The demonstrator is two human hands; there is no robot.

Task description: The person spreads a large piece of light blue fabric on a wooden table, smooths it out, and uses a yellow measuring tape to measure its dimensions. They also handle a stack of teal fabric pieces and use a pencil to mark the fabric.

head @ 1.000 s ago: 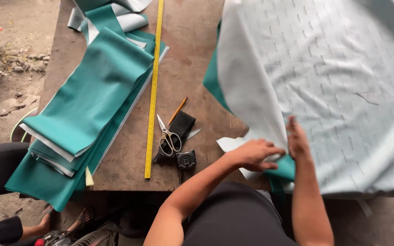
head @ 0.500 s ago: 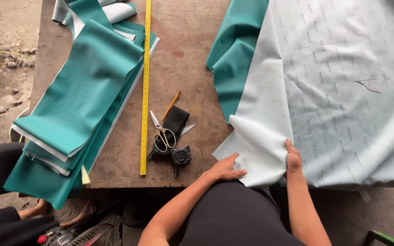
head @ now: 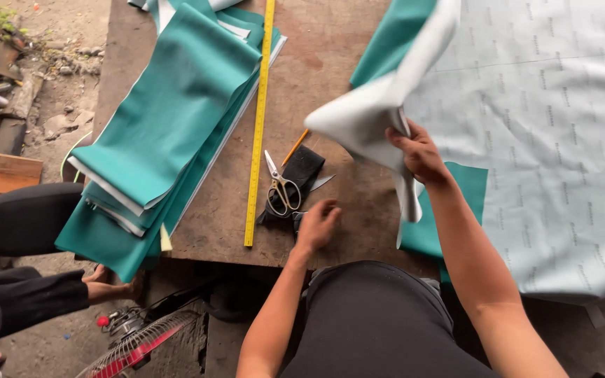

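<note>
A stack of green strips (head: 169, 119) lies along the table's (head: 330, 63) left edge, a yellow ruler (head: 259, 119) beside it. Scissors (head: 279, 185) sit near the front edge, where the left hand (head: 318, 222) rests, loosely curled, empty. The right hand (head: 418, 150) grips the sheet's (head: 526, 119) lifted corner.

Small upholstery or sewing workshop, likely open-air or semi-outdoor. Worn wooden worktable (head: 330, 84) carries a long yellow measuring ruler (head: 258, 126), scissors (head: 279, 185), an orange pencil (head: 294, 147) and a stack of cut teal vinyl-like sheets (head: 169, 119) with white backing on the left. Large sheet of the same material (head: 547, 140), white side up, covers the right. Bare dirt ground with rubble (head: 29, 77) far left; a floor fan (head: 138, 346) sits near under the table.
</note>
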